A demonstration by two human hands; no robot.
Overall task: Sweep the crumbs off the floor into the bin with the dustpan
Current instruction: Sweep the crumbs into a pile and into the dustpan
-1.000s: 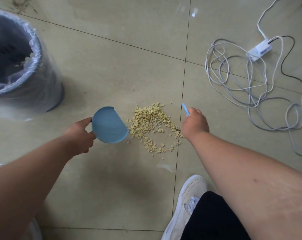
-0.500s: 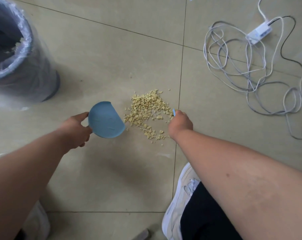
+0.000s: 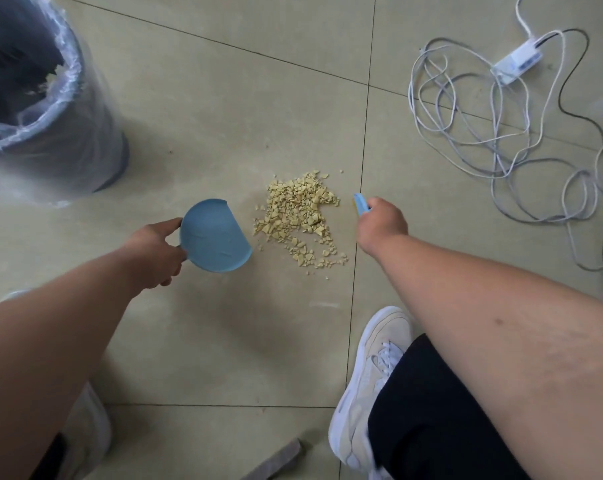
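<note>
On the floor, my left hand (image 3: 154,252) holds the dustpan (image 3: 214,236) at nine o'clock of the crumbs (image 3: 298,216); my right hand (image 3: 381,225) grips a small brush (image 3: 360,203).

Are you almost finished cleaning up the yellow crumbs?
Not yet. Some bits already lie inside the bin, so part looks done. Right now the left hand holds the blue dustpan beside the pile, and the right hand grips a small blue brush on the other side. The crumbs are on the floor, none in the dustpan.
</note>
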